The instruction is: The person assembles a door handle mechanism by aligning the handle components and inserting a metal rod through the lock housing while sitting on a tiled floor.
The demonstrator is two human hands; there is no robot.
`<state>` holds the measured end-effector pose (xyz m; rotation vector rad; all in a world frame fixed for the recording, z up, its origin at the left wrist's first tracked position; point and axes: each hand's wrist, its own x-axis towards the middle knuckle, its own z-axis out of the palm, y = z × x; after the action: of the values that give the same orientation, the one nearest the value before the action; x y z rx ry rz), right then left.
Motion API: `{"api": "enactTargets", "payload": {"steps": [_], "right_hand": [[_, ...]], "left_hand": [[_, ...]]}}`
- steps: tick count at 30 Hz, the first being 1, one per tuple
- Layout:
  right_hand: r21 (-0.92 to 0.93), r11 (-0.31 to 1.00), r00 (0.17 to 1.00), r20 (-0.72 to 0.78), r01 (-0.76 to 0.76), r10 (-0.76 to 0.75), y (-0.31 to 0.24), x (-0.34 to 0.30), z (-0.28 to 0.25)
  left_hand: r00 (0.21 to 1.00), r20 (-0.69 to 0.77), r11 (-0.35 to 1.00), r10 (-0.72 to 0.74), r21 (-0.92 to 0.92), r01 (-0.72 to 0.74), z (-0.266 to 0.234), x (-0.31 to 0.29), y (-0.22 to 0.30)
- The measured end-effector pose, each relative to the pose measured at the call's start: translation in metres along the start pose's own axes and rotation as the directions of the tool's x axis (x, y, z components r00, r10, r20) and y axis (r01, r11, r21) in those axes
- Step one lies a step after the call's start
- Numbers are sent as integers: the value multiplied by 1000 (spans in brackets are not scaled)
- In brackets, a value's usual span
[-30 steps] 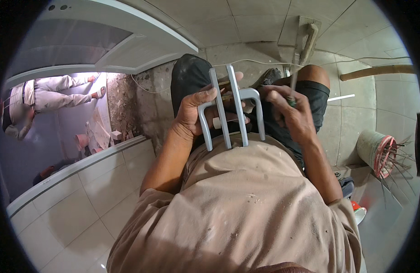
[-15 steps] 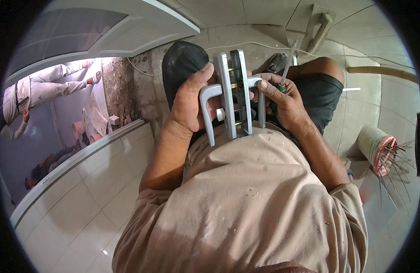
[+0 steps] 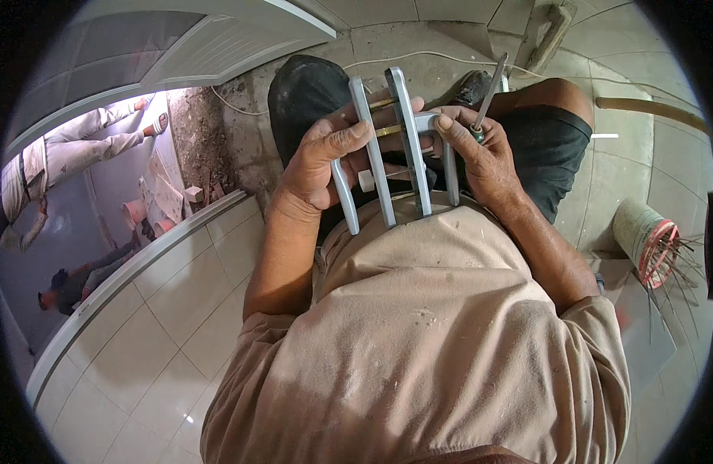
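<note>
A silver-grey door handle set is in front of my belly, its two long plates side by side with brass-coloured rods bridging the gap between them. My left hand (image 3: 316,161) grips the left door handle (image 3: 378,174), thumb on the plate, its lever partly behind the fingers. My right hand (image 3: 486,164) pinches the lever of the right door handle (image 3: 413,151). Tucked in that same hand is a screwdriver (image 3: 491,97) with a green grip, its shaft pointing up and away. A small white cylindrical piece (image 3: 366,181) shows beside the left plate.
A grey-white door panel (image 3: 240,39) stands at upper left. Past a raised sill (image 3: 140,286) two people are in another area. To the right lie a wooden stick (image 3: 650,114) and a bucket (image 3: 631,232) with thin metal rods. A pale cable (image 3: 418,54) crosses the floor ahead.
The two handle plates have moved farther apart, the left one tilting more, so more of the brass-coloured rods shows between them. The screwdriver is still in my right hand.
</note>
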<state>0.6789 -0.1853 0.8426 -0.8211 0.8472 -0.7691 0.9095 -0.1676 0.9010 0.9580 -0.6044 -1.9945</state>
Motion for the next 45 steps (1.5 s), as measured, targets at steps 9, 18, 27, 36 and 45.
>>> {"api": "enactTargets", "payload": {"steps": [9, 18, 27, 36, 45], "right_hand": [[109, 991, 993, -79, -82, 91, -1, 3, -11], [466, 856, 970, 22, -223, 241, 2, 4, -11], [470, 859, 973, -1, -204, 232, -4, 1, -26], [471, 858, 974, 14, -206, 226, -4, 0, -34], [434, 880, 972, -39, -192, 232, 2, 2, -33]], "left_hand": [[999, 41, 965, -19, -259, 29, -6, -3, -2], [934, 334, 775, 131, -622, 113, -36, 7, -25], [866, 473, 740, 163, -639, 210, -32, 18, -22], [845, 501, 692, 187, -677, 248, -30, 21, -21], [726, 635, 716, 264, -633, 294, -38, 31, -20]]}}
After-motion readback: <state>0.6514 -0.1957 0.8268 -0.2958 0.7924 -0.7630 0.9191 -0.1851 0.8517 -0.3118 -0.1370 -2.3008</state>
